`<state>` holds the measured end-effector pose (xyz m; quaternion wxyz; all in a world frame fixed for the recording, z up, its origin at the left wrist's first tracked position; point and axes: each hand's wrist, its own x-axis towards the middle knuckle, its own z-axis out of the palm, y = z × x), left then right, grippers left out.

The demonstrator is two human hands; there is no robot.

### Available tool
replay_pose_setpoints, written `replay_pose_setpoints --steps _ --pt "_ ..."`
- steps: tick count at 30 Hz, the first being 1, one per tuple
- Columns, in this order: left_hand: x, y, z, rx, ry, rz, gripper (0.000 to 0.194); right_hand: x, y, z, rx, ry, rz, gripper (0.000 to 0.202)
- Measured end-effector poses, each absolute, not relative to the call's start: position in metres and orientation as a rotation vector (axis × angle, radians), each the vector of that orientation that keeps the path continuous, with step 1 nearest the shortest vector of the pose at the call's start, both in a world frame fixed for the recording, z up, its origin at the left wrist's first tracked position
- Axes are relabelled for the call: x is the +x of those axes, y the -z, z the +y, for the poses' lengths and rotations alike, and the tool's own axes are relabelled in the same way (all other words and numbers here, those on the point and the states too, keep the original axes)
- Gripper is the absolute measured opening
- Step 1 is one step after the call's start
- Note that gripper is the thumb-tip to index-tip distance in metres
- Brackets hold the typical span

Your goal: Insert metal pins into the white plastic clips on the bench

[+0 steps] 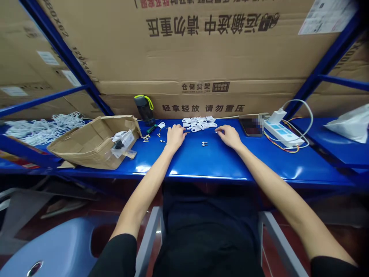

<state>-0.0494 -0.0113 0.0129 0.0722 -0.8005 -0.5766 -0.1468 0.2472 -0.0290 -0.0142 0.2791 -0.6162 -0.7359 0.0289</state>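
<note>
My left hand (pixel 175 137) rests over the blue table, fingers curled together. A thin brownish bit (pixel 188 132) shows at its fingertips; I cannot make out what it is. To the right, my right hand (pixel 230 136) is bent inward, with a tiny pale thing at its pinched fingertips. Between and behind the hands lies a heap of white plastic pieces (pixel 198 124). Two small metal pin-like parts (pixel 204 144) lie on the table between my hands. Left of my left hand are several small brass-coloured parts (pixel 146 137) and a green-handled tool (pixel 152 129).
An open cardboard box (pixel 86 142) with packets stands at left, beside a pile of white cords (pixel 49 129). A dark bottle (pixel 144 111) stands behind. At right are a phone (pixel 250 127) and a power strip (pixel 284 134) with cables. Large cardboard (pixel 184 65) backs the table.
</note>
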Motion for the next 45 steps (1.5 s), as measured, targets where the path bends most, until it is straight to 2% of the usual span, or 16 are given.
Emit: replay_pose_setpoints --steps 7,21,36,45 --pt "-0.047 -0.009 -0.011 -2.434 0.391 -1.736 0.032 0.258 0.013 -0.031 -1.868 -0.06 -1.899 0.035" --pt "-0.052 0.005 0.003 -2.512 0.556 -1.6 0.027 0.261 0.027 -0.02 -1.714 -0.075 -1.965 0.031" --pt "-0.045 0.006 0.007 -2.602 0.572 -1.523 0.027 0.254 0.023 -0.021 -1.683 -0.058 -1.948 0.023" --pt "-0.04 0.009 0.006 -2.613 0.559 -1.473 0.026 0.251 0.021 -0.025 -1.681 -0.03 -1.963 0.024"
